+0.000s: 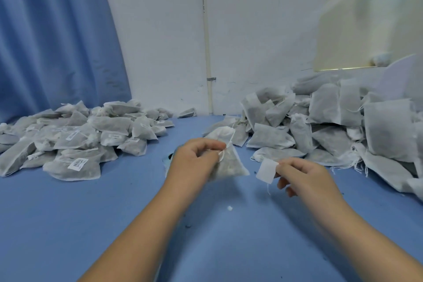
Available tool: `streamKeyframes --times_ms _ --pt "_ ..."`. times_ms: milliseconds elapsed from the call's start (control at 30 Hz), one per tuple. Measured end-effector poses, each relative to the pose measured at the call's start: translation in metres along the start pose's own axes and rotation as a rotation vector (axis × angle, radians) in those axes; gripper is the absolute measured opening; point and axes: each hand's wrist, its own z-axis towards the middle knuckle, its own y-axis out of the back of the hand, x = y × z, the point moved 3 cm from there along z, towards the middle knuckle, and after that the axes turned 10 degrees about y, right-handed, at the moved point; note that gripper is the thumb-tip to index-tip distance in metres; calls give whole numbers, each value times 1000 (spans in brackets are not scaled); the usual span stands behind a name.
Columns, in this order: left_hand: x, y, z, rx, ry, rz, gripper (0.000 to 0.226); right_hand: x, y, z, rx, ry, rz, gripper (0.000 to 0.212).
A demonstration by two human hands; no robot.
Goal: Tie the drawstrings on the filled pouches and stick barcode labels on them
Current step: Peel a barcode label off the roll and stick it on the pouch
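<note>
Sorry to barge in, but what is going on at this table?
A person's left hand grips a filled grey fabric pouch by its drawstring neck, while the right hand pinches a small white label, not yet stuck on. Labelled pouches lie heaped at left, unlabelled ones at right, on the blue table.

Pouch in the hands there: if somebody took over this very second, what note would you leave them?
Left hand grips the pouch by its gathered neck, above the blue table.
Right hand pinches a white label between its fingers; it is not yet stuck on.
Done: the left pile, where several pouches show barcode labels.
Left: label this pouch, then work through the right pile, which shows no labels.
</note>
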Motion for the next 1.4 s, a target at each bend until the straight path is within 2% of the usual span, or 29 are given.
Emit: streamKeyframes --times_ms 167,267,567,733,867,1133,1267,1400 --pt "14 -50 -8 65 78 -4 29 -5 36 3 -170 -20 61 25" --pt "31 -63 -11 66 82 67 31 -7 43 7 -209 38 -35 19" --pt "45 -72 -18 40 7 171 30 -6 13 -3 -177 266 -552 12" --pt "43 -73 -20 30 -34 199 33 -6 3 -8 -137 335 -595 17" --pt "43 -73 -22 27 -28 183 35 -5 -2 -10 -118 364 -621 9" --pt "39 -73 -28 48 -41 145 33 -5 -11 -15 48 426 -610 9" --pt "41 -70 -27 72 55 66 36 -6 -12 -16 182 468 -602 14" --pt "43 -67 -27 67 147 -72 25 -4 -15 -18 336 547 -638 17"
